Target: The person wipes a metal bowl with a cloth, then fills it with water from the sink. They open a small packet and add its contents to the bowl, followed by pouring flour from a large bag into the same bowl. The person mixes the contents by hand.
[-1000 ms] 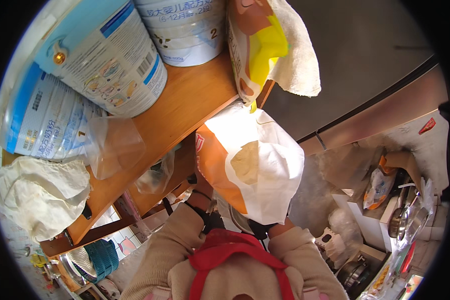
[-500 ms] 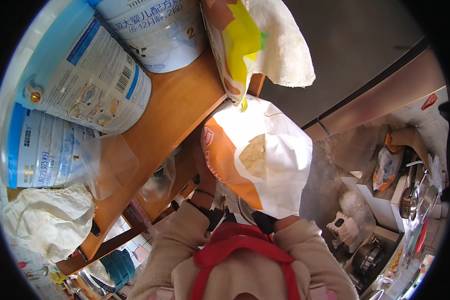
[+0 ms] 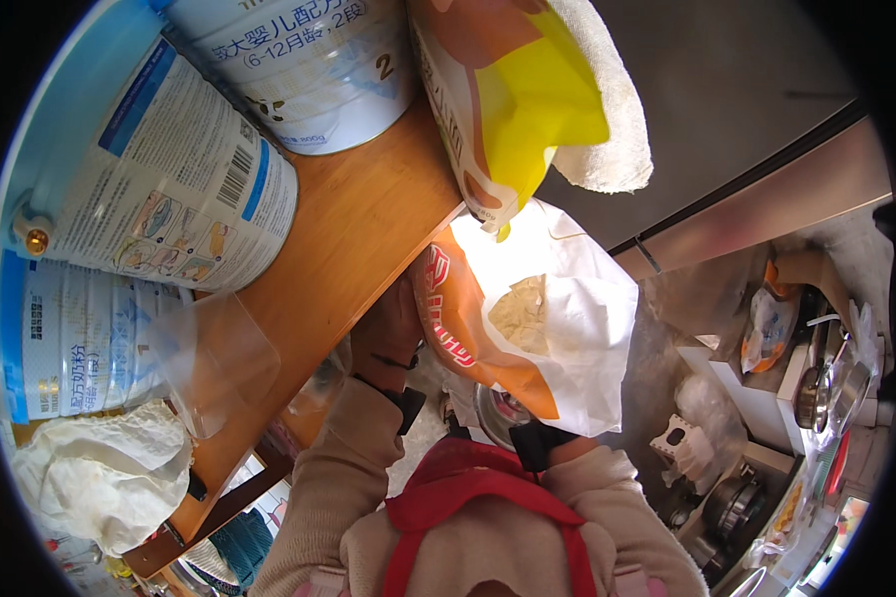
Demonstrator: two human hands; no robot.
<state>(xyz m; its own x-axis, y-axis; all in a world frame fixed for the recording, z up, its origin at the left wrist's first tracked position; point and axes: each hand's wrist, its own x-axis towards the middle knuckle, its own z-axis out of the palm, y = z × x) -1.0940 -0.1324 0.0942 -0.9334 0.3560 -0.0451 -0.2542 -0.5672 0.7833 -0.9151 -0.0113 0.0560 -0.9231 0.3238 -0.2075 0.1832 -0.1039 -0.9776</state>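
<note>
Wooden shelf [image 3: 358,229] above; left hand [image 3: 388,333] grips orange-white bag [image 3: 528,328] holding pale flakes [image 3: 520,310]; right hand hidden.

1. A wooden shelf [image 3: 368,229] slants across the left side, lit by bright light.
2. Big round tins [image 3: 169,189] and crumpled white bags [image 3: 100,478] sit on the wooden shelf.
3. A grey wall [image 3: 747,90] fills the top right.
4. Pots and boxes [image 3: 767,468] crowd the lower right.

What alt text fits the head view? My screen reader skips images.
A person's left hand holds open an orange-and-white bag with pale flakes inside; the right hand is hidden behind it. Large tins stand on a wooden shelf alongside.
</note>
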